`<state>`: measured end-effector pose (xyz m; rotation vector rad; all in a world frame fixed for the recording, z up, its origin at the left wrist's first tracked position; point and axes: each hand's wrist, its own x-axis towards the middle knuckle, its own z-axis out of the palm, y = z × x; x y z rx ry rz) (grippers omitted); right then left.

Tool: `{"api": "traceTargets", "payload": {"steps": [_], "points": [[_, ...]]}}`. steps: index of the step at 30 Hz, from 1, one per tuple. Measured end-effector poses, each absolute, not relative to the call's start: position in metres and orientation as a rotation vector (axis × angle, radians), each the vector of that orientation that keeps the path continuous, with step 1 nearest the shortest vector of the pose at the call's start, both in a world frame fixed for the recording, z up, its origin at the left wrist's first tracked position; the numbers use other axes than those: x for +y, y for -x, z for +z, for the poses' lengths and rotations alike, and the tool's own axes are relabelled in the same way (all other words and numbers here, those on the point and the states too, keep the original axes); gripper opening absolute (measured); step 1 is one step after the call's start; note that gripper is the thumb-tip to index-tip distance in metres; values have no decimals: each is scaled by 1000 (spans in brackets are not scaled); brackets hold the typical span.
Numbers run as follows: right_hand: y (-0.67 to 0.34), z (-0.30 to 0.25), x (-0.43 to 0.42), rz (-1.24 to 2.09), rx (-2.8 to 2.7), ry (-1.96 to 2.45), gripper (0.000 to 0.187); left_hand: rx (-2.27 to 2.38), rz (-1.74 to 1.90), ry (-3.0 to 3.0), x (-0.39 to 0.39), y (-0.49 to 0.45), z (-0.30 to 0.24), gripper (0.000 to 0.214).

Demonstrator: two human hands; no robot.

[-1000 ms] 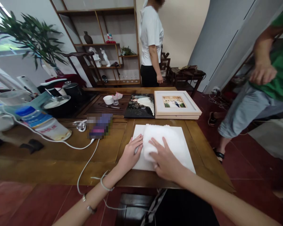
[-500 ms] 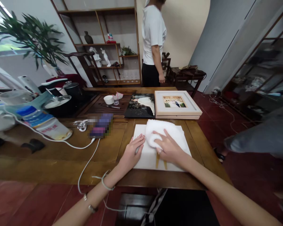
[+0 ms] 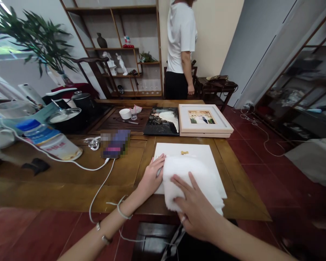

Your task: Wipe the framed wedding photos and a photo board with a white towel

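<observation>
A flat white board (image 3: pixel 197 149) lies on the brown wooden table near its front edge. It bears a small gold-coloured mark (image 3: pixel 184 152) near the top. My right hand (image 3: pixel 191 203) grips a fluffy white towel (image 3: pixel 197 168), fingers spread over its top. The towel covers most of the board's lower part and hangs past its near edge. With fingers stretched, my left hand (image 3: pixel 151 176) rests on the board's left edge, its fingertips close to the towel. Nothing shows in the left hand.
Behind the board lie a dark photo panel (image 3: pixel 159 121) and stacked light-wood picture frames (image 3: pixel 225 125). To the left are a phone (image 3: pixel 116 143) on a white cable, a blue-capped container (image 3: pixel 50 139) and a lidded pan (image 3: pixel 63 119). Across the table stands a person (image 3: pixel 180 47).
My right hand has pulled the towel toward me, from the board's upper part to its near edge. The gold mark at the top now shows; the lower gold strips are covered. My left hand stays.
</observation>
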<state>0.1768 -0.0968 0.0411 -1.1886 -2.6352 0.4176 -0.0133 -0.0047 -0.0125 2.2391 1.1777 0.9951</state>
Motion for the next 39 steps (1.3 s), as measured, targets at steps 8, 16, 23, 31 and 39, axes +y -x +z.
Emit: {"api": "traceTargets", "payload": {"steps": [8, 16, 23, 31, 39], "points": [[-198, 43, -52, 277, -2553, 1184, 26, 1173, 1082, -2199, -4, 11, -18, 34], [-152, 42, -11, 192, -2524, 1380, 33, 1143, 1263, -1705, -8, 20, -2, 47], [-157, 55, -86, 498, -2747, 865, 26, 1172, 1338, -1638, -9, 19, -3, 52], [-202, 58, -31, 314, -2504, 1378, 25, 1224, 988, -2228, -7, 12, -16, 38], [-149, 60, 40, 345, -2508, 1283, 22, 1226, 1003, -2295, -5, 13, -15, 34]]}}
